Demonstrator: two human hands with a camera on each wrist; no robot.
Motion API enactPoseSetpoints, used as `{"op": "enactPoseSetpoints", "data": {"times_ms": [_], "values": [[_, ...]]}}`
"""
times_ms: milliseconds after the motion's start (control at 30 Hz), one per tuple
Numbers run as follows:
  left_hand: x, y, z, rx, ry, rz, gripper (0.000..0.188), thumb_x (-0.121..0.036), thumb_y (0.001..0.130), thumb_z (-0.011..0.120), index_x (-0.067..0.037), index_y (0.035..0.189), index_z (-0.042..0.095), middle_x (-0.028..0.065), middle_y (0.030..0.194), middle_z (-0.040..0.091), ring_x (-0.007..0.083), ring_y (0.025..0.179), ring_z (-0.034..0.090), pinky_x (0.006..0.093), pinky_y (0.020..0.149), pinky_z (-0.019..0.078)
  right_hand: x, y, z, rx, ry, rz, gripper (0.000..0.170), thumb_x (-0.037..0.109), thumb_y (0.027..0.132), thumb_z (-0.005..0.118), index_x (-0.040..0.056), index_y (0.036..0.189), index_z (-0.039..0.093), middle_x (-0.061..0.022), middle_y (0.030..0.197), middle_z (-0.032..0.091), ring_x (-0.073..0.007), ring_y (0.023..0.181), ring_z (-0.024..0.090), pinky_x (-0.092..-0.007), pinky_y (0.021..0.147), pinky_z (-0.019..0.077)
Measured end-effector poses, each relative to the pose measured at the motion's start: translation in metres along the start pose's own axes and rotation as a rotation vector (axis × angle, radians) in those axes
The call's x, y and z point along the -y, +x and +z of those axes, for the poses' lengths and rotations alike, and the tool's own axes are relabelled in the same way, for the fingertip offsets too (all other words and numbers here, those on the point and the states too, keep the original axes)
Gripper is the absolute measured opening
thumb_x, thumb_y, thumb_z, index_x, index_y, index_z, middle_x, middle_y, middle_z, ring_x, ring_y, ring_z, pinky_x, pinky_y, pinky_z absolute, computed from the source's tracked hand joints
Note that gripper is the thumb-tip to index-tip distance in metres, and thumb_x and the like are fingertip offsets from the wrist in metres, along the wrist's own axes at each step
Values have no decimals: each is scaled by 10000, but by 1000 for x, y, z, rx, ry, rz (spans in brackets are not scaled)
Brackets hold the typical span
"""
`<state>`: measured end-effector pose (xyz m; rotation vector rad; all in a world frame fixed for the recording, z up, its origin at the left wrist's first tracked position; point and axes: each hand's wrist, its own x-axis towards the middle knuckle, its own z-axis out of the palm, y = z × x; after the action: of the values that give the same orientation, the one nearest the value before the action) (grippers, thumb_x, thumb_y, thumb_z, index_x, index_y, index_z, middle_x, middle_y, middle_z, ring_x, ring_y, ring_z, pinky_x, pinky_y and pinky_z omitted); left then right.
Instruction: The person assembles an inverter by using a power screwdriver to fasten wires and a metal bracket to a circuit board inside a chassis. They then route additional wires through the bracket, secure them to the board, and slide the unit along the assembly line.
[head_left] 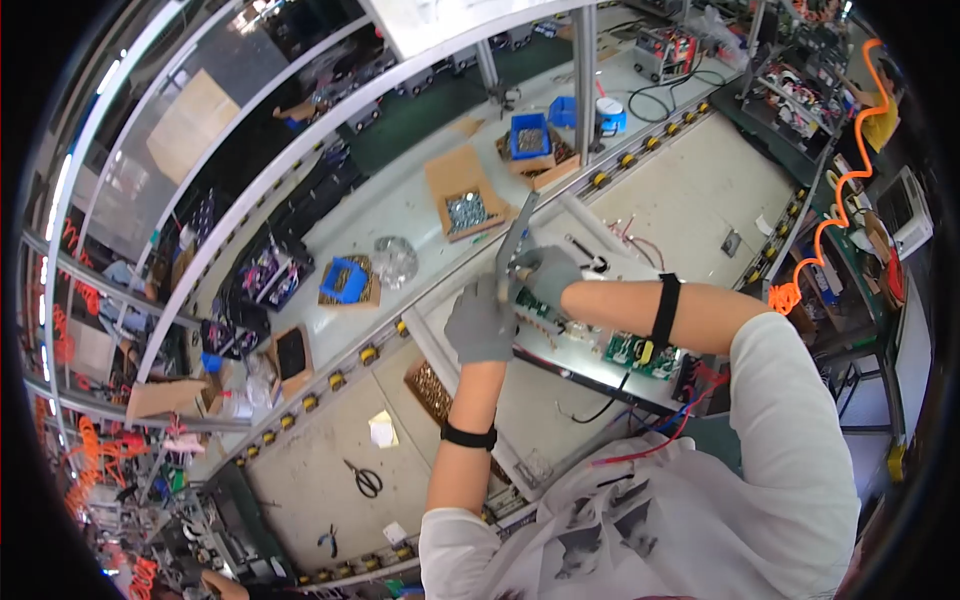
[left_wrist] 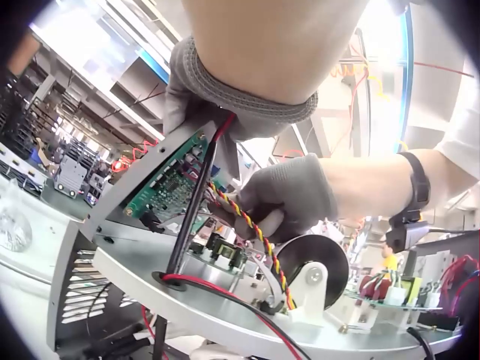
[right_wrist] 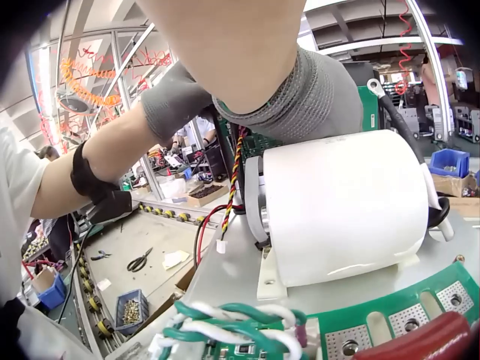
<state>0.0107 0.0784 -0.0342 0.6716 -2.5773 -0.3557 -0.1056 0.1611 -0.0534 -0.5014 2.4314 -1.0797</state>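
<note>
My left hand (head_left: 480, 322), in a grey glove, grips the upper edge of an upright grey metal panel (left_wrist: 135, 177). On the panel's inner face is a green circuit board (left_wrist: 166, 189). My right hand (left_wrist: 289, 196), also gloved, reaches in at this board with its fingers bent, close by a twisted red, yellow and black wire bundle (left_wrist: 264, 241). I cannot tell what these fingers hold, as the wires and glove cover their tips. Below the right wrist, a large white cylinder (right_wrist: 345, 210) lies mounted on the metal base plate (left_wrist: 127, 271).
Along the far bench stand a cardboard box of screws (head_left: 466, 212) and blue bins (head_left: 530, 134), (head_left: 345, 282). Scissors (head_left: 364, 480) and pliers (head_left: 328, 541) lie on the worktop at left. Yellow rollers (head_left: 368, 354) line the conveyor edge. Red and blue cables (head_left: 690, 408) hang near my body.
</note>
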Motion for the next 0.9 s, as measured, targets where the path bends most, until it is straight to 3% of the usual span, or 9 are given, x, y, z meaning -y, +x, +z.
{"op": "enactPoseSetpoints", "data": {"times_ms": [200,267,400,467,533,633,900], "values": [[8,1,0,-14,-24,44,300,-229,792,573,-140,1078,574,71,952,619,264,823,618,395,639,512,-5,10,3,25,35,-27,258,160,782,628,73,1018,686,-148,925,666,-239,807,639,-328,759,489],[8,0,0,-10,-9,44,311,-229,791,576,-143,1089,573,67,954,620,262,817,619,388,638,513,-4,10,5,-44,-59,-20,254,168,796,620,72,1022,684,-152,924,664,-237,809,640,-334,763,489],[10,0,2,-11,5,54,308,-236,797,577,-155,1094,578,61,948,621,253,796,622,380,618,512,0,5,-4,-37,-81,-59,271,210,813,606,63,1031,673,-152,928,663,-261,824,640,-351,771,484],[10,0,2,-34,0,75,303,-243,805,575,-161,1097,580,57,942,622,249,785,624,378,608,510,-6,10,-4,-54,-150,-111,276,225,817,598,61,1028,668,-159,933,657,-286,832,631,-362,771,479],[8,1,0,-77,-9,73,288,-312,892,523,-168,1130,599,84,875,635,283,763,619,372,613,491,-6,9,-8,-69,-208,-232,276,239,821,588,66,1023,662,-166,930,650,-307,842,620,-383,774,473],[8,1,2,-125,-33,82,275,-305,890,528,-167,1113,611,78,853,633,281,749,618,368,604,488,-6,11,-10,-38,-287,-299,260,235,830,568,89,1024,660,-161,933,649,-320,857,612,-402,775,469],[8,-2,4,-142,-19,88,263,-302,869,548,-158,1077,618,65,855,626,259,717,616,356,583,491,25,2,-29,35,-524,-311,226,236,813,547,127,973,662,-140,863,653,-320,802,621,-432,739,474]]}}
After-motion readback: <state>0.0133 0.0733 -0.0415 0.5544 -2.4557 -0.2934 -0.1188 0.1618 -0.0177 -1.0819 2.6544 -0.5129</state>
